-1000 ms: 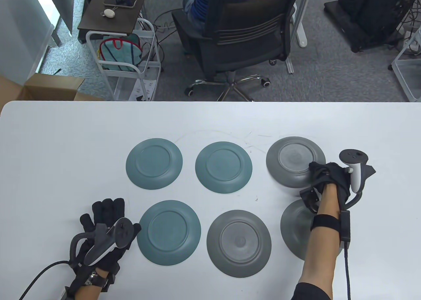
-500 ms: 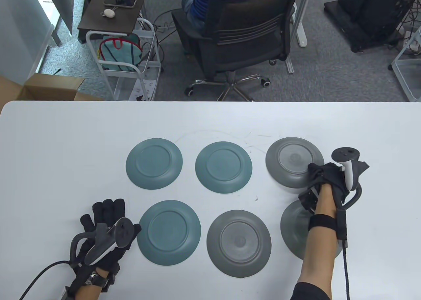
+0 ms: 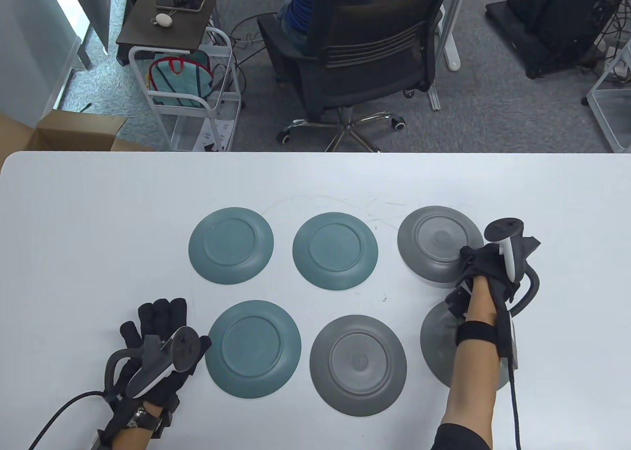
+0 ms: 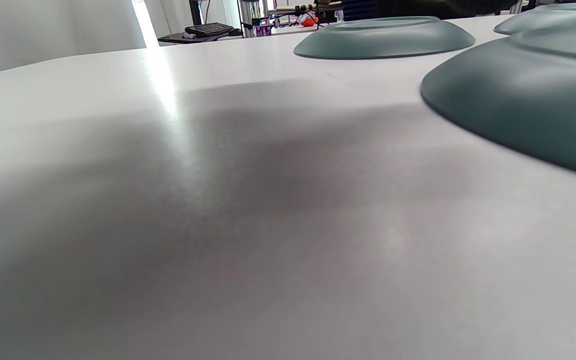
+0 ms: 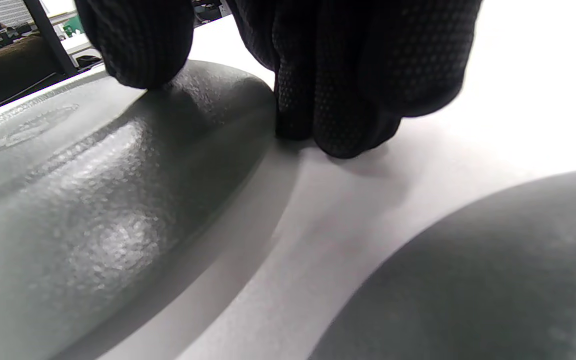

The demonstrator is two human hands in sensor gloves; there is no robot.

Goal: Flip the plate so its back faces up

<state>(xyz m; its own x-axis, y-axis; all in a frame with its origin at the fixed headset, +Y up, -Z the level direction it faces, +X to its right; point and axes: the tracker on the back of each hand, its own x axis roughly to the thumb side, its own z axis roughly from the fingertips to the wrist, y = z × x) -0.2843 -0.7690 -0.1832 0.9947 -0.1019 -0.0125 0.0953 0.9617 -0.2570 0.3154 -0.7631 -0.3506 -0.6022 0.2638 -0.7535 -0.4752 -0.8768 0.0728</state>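
Observation:
Several plates lie on the white table (image 3: 98, 223) with their foot rings up. My right hand (image 3: 471, 262) is at the right rim of the far right grey plate (image 3: 436, 243). In the right wrist view the thumb (image 5: 138, 45) presses on top of that plate (image 5: 93, 200) near its rim, and the fingers (image 5: 353, 100) touch the table right beside the rim. My left hand (image 3: 155, 322) lies flat on the table with fingers spread, left of the near teal plate (image 3: 253, 349), and holds nothing.
Two teal plates (image 3: 230, 245) (image 3: 335, 251) sit in the far row. A grey plate (image 3: 358, 364) and another grey plate (image 3: 438, 341) under my right forearm sit in the near row. An office chair (image 3: 365, 51) stands beyond the table's far edge.
My right hand has shifted a little to the left at the far right grey plate's rim, and the plate has slid slightly left with it. The left hand has not moved.

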